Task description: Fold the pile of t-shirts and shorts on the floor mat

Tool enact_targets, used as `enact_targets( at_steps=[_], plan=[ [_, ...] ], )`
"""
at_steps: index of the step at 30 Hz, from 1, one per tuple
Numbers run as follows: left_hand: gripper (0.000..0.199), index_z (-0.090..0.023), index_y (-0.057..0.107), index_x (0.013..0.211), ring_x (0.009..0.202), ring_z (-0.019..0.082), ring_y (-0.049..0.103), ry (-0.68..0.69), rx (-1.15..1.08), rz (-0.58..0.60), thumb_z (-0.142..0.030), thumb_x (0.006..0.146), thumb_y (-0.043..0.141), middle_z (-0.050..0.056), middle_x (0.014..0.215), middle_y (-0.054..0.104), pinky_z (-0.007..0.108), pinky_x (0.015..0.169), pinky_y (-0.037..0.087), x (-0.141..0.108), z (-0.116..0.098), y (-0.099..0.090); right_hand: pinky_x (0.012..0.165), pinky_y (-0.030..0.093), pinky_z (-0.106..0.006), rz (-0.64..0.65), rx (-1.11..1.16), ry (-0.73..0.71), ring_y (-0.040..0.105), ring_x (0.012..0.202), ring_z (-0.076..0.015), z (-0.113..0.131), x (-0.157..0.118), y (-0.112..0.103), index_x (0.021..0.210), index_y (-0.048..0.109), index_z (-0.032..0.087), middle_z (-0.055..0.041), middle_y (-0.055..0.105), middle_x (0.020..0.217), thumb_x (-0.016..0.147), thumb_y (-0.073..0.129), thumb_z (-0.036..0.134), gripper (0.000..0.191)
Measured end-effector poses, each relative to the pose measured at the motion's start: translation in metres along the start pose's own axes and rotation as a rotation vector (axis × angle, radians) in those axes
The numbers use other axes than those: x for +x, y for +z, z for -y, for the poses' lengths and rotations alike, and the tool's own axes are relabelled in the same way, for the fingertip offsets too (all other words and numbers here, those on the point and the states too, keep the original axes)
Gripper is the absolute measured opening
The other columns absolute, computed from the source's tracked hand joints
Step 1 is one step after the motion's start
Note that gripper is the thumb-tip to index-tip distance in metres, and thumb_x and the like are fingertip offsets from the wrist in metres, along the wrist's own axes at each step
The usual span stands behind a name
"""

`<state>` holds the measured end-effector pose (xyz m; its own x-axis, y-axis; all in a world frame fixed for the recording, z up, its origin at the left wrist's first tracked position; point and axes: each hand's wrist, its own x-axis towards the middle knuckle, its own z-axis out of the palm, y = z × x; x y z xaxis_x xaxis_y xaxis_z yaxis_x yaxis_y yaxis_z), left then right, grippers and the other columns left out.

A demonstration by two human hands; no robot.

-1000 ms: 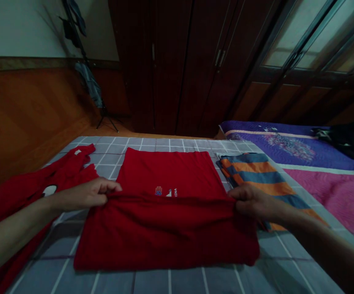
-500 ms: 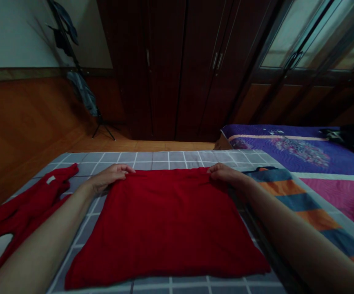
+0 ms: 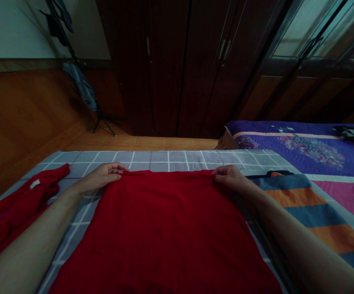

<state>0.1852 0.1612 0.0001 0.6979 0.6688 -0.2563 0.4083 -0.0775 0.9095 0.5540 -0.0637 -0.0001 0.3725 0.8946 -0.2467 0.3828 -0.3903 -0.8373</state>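
Observation:
A plain red cloth garment (image 3: 170, 228) lies over the grey checked surface (image 3: 177, 159), and its near edge runs out of the bottom of the view. My left hand (image 3: 107, 175) pinches its far left corner between thumb and fingers. At the far right corner, my right hand (image 3: 228, 176) grips the same edge, which is drawn straight between the two hands. Another red garment (image 3: 20, 200) with a small white tag lies to the left, partly behind my left forearm.
Striped blue and orange fabric (image 3: 308, 200) lies at the right, beside my right forearm. Beyond it is a bed with a purple and pink cover (image 3: 287, 143). A dark wardrobe (image 3: 167, 81) and a stand with clothes (image 3: 81, 85) are at the back.
The red garment's near edge has passed out of the bottom of the view. My hands are slightly farther apart, still on its far corners. The camera view has shifted a little.

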Motion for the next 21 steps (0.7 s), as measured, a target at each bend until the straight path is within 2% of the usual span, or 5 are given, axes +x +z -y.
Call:
enact_targets(
  at_steps=[4,8,12,17,21],
  plan=[
    [0.039,-0.016,0.061,0.103,0.085,0.023,0.064,0.097,0.303,-0.153,-0.037,0.071,0.063,0.007,0.096,0.068,0.033,0.074,0.051,-0.004,-0.012,0.009,0.04,0.025,-0.019,-0.034,-0.07,-0.045,0.04,0.044,-0.0077,-0.001,0.0,-0.001,0.068,0.066,0.014,0.0022,0.055,0.051,0.059,0.055,0.029,0.021],
    [0.023,-0.018,0.063,0.099,0.098,0.022,0.06,0.449,0.639,-0.376,-0.029,0.085,0.047,0.007,0.104,0.064,0.034,0.089,0.046,-0.018,-0.035,0.048,0.043,0.028,-0.021,-0.074,-0.107,-0.077,0.043,0.048,-0.0098,0.003,-0.003,-0.002,0.071,0.067,0.014,0.0007,0.056,0.054,0.063,0.054,0.031,0.024],
    [0.027,-0.018,0.065,0.103,0.104,0.021,0.057,0.677,0.817,-0.163,-0.023,0.093,0.04,0.008,0.107,0.064,0.034,0.095,0.044,-0.022,-0.033,0.088,0.046,0.034,-0.023,-0.113,-0.292,-0.105,0.051,0.053,-0.0135,0.005,-0.004,-0.003,0.079,0.068,0.014,-0.0016,0.061,0.06,0.07,0.048,0.03,0.027],
    [0.039,-0.015,0.055,0.128,0.128,0.027,0.042,0.616,1.054,-0.071,-0.033,0.095,0.042,0.014,0.136,0.049,0.042,0.107,0.035,-0.016,-0.013,0.1,0.063,0.044,-0.032,-0.258,-0.532,-0.126,0.061,0.072,-0.025,0.01,-0.009,0.0,0.087,0.071,0.014,-0.0092,0.066,0.076,0.072,0.054,0.029,0.027],
    [0.057,-0.025,0.034,0.144,0.142,0.03,0.017,0.585,1.143,0.051,-0.05,0.094,0.04,0.011,0.153,0.025,0.049,0.114,0.018,-0.021,-0.012,0.103,0.094,0.042,-0.043,-0.354,-0.747,-0.543,0.053,0.113,-0.0309,0.02,-0.024,0.019,0.125,0.056,0.012,-0.0164,0.056,0.125,0.085,0.049,0.036,0.048]
  ],
)
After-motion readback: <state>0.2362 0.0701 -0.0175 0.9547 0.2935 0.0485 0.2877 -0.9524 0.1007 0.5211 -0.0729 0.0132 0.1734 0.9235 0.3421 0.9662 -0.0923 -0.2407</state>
